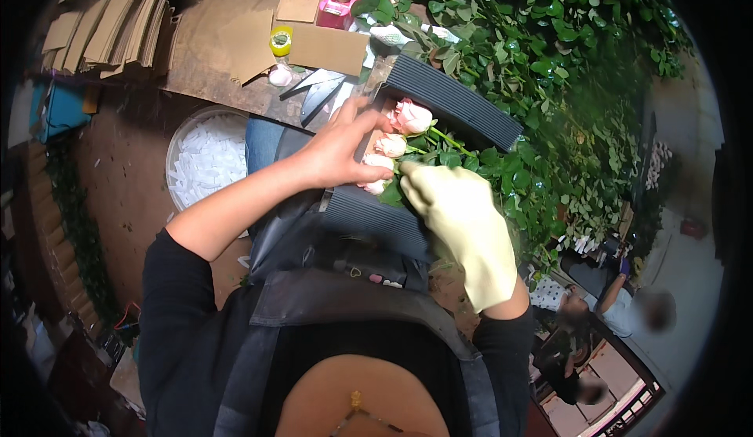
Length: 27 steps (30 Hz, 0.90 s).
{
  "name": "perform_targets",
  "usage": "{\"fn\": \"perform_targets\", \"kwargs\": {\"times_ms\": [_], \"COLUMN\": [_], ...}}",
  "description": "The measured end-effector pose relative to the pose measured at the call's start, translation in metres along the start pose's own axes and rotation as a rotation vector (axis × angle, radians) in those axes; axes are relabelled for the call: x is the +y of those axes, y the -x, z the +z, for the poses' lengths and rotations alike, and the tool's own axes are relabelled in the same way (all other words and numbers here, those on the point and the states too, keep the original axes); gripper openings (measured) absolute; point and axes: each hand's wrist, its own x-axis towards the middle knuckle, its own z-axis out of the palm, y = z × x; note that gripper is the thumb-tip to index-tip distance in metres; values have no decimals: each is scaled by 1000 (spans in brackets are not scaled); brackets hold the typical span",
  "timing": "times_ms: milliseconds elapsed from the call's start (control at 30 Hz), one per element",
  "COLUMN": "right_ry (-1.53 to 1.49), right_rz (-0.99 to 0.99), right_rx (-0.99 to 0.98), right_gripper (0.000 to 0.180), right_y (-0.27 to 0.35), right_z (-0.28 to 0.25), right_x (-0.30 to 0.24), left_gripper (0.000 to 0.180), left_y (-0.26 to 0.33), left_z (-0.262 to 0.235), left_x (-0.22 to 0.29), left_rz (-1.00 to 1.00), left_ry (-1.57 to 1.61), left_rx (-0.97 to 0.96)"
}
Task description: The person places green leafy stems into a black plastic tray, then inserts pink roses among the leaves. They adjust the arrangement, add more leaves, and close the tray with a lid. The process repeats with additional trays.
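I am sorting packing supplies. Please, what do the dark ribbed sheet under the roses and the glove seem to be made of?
The dark ribbed sheet looks like corrugated cardboard: matte, with even parallel ridges. The glove on the right hand seems to be rubber or latex: pale yellow, smooth, softly creased.

Head-worn fisheye looks steeply down, close over the worktable (212, 76)

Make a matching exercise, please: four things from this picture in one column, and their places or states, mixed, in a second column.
1. left hand
2. right hand
3. pale pink roses
4. white tub

a. on the floor, full of small white pieces
b. bare, on the flower heads
c. in a pale glove, on the stems
d. lying on dark corrugated card

Pairs: 1-b, 2-c, 3-d, 4-a
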Motion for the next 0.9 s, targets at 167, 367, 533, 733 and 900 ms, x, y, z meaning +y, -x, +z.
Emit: {"fn": "perform_targets", "kwargs": {"times_ms": [167, 367, 533, 733, 900], "right_ry": [20, 80, 105, 29, -77], "right_rz": [191, 77, 356, 148, 128], "right_rx": [146, -78, 51, 212, 220], "right_gripper": [23, 25, 34, 20, 12], "right_y": [-13, -15, -7, -28, -29], "right_z": [16, 17, -2, 22, 19], "right_x": [2, 10, -5, 28, 28], "left_gripper": [72, 54, 36, 74, 71], "left_y": [3, -4, -2, -4, -6], "left_z": [5, 9, 17, 19, 21], "left_x": [-3, 5, -1, -3, -2], "left_rz": [31, -53, -52, -28, 55], "left_ry": [73, 124, 142, 180, 131], "left_rx": [5, 52, 181, 229, 279]}}
